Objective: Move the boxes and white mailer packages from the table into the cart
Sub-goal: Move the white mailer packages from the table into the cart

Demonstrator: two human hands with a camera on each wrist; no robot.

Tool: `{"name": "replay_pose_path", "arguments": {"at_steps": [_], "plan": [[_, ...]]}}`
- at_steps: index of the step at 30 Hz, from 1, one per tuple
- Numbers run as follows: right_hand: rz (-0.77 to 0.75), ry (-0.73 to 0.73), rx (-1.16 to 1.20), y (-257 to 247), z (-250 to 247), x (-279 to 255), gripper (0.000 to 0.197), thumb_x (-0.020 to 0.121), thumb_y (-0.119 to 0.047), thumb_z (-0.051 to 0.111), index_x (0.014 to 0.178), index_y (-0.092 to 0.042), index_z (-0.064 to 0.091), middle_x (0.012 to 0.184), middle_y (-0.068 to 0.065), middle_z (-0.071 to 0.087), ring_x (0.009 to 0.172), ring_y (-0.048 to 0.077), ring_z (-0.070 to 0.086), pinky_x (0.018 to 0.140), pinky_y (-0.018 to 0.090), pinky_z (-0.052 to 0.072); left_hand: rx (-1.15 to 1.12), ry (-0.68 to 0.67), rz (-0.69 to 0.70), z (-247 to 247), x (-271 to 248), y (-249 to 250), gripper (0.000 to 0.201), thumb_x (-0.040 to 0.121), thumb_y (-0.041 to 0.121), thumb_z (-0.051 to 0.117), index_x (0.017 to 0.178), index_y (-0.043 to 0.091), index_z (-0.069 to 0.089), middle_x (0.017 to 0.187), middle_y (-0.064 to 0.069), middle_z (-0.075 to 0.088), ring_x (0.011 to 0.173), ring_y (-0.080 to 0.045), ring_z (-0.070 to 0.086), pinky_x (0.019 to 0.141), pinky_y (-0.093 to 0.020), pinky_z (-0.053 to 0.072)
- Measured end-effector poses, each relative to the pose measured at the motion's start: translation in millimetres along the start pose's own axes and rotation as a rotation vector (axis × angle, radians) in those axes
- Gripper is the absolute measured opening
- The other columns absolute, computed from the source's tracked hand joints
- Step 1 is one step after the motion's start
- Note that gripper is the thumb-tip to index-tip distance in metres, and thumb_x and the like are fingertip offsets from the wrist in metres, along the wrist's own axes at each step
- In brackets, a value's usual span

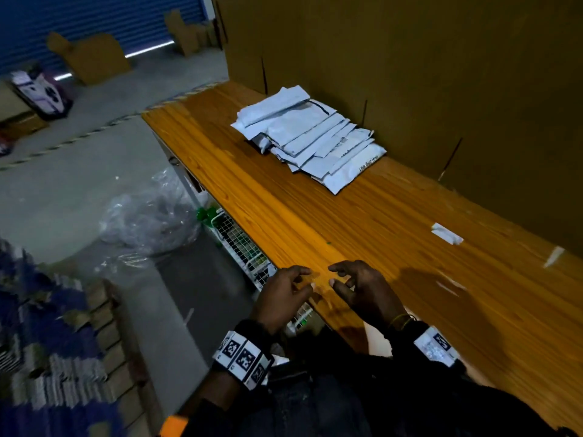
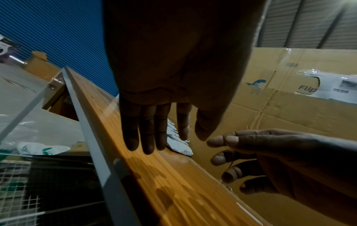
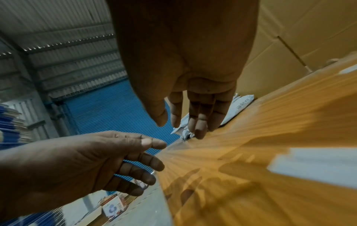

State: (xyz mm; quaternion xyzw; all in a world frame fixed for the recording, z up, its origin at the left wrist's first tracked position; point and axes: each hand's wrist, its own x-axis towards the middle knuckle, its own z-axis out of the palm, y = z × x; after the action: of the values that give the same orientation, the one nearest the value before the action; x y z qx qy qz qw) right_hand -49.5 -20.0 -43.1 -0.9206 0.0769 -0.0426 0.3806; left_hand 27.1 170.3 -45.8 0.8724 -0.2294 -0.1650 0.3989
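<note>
Both hands, left hand [image 1: 284, 294] and right hand [image 1: 362, 288], are held released, nothing grasped; mailers [image 1: 310, 135] piled at twelve o'clock on the counter [image 1: 378, 231] could be spilled if scooped loosely.

Both forearms reach forward toward 12 o'clock, wrists banded with printed marker cuffs; the left hand [image 1: 284, 291] sits at 9 o'clock of the right hand [image 1: 362, 287], thumbs nearly meeting; fingers on both are spread and loosely bent (nothing held), palms facing down; a thin bracelet circles the right wrist.
</note>
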Motion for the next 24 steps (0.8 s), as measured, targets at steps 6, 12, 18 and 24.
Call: {"name": "replay_pose_path", "arguments": {"at_steps": [6,12,18,24], "plan": [[0.041,0.054,0.003,-9,15,87,0.029,0.090,-0.032,0.066,0.119,-0.028,0.064,0.107,0.000,0.061,0.079,0.013,0.061,0.071,0.028,0.046,0.035,-0.040,0.022,-44,80,-23,0.036,0.093,0.040,0.061,0.128,0.031,0.059,0.117,0.001,0.060,0.099,-0.013,0.060,0.086,-0.037,0.053],[-0.035,0.130,0.020,-46,32,180,0.037,0.085,-0.035,0.060,0.116,-0.017,0.067,0.109,0.009,0.064,0.093,0.023,0.063,0.079,0.036,0.052,0.075,0.003,0.092,-101,159,-47,0.037,0.094,0.036,0.059,0.130,0.030,0.056,0.124,0.001,0.054,0.114,-0.015,0.052,0.094,-0.035,0.048],[-0.017,0.185,0.006,-74,30,243,0.031,0.089,-0.026,0.067,0.119,-0.019,0.066,0.114,0.007,0.064,0.094,0.021,0.064,0.080,0.034,0.051,0.053,0.083,0.114,-145,203,-65,0.036,0.093,0.035,0.061,0.129,0.030,0.056,0.123,0.000,0.056,0.110,-0.014,0.055,0.091,-0.037,0.050],[-0.064,0.251,0.054,-89,26,274,0.040,0.088,-0.036,0.060,0.127,-0.022,0.061,0.116,0.004,0.059,0.097,0.014,0.058,0.079,0.021,0.042,0.012,0.194,0.072,-163,218,-70,0.043,0.094,0.038,0.060,0.135,0.036,0.049,0.132,0.001,0.050,0.114,-0.016,0.052,0.089,-0.032,0.048]]}}
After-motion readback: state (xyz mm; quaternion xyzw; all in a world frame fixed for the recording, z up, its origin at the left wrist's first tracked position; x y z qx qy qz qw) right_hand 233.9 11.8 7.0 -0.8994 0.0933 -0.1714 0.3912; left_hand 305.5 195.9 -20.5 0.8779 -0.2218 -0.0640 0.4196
